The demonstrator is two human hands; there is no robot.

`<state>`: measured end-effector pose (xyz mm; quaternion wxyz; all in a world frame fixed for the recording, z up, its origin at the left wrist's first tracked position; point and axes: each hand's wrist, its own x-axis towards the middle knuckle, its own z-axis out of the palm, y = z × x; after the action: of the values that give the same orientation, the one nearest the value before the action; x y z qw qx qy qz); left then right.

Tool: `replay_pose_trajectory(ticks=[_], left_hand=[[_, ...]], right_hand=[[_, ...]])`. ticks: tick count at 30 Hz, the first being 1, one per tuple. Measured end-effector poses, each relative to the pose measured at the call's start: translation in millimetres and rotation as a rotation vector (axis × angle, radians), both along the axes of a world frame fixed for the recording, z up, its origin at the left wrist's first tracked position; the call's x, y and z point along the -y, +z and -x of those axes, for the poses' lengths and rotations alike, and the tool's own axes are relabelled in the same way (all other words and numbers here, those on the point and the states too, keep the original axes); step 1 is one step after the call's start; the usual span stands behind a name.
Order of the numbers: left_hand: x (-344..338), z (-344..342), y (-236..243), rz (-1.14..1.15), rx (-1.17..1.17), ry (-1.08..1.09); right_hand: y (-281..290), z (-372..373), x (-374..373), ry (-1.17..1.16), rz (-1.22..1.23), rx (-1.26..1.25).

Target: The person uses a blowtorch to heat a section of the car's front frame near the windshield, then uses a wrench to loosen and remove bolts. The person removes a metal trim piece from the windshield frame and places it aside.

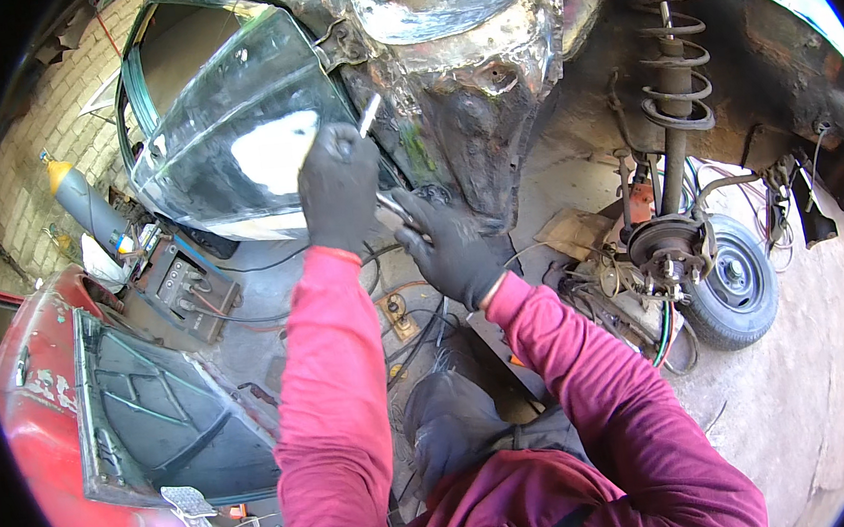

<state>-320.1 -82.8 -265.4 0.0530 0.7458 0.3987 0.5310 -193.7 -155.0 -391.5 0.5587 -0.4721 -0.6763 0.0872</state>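
Observation:
Both my hands wear dark grey gloves. My left hand (338, 185) is closed in front of the dark green car door (237, 99), which stands open and carries a white patch (270, 154). A short, pale metal bar (370, 114) sticks up beside that fist and seems held in it; its other end is hidden. Lower and to the right, my right hand (449, 249) is wrapped round a flat, greyish metal tool (392, 209) whose kind I cannot make out. Its end points toward my left wrist. Just beyond it rises the bare, patched metal body panel (474, 108).
On the right are a coil spring strut (673, 91), a brake hub (670, 247) and a wheel (740, 281) on the floor. At left stand a welding machine (183, 289), a gas cylinder (85, 203), a red car panel (37, 398) and a loose dark door (154, 407). Cables (409, 340) cross the floor.

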Motion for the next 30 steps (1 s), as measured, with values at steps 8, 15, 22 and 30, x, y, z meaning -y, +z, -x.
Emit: replay_pose_trajectory(ticks=[8,15,22,30], left_hand=[[-43,-3,66,-0.117,-0.165,0.127],[-40,-7,61,-0.158,-0.114,0.116],[-45,-3,71,-0.18,-0.178,0.048],[-54,5,116,-0.369,-0.636,0.156]], right_hand=[[57,7,-49,-0.052,-0.095,0.015],[55,15,-61,-0.009,-0.024,-0.048],[55,19,-70,-0.009,-0.12,-0.049],[81,61,-81,0.114,-0.07,-0.258]])
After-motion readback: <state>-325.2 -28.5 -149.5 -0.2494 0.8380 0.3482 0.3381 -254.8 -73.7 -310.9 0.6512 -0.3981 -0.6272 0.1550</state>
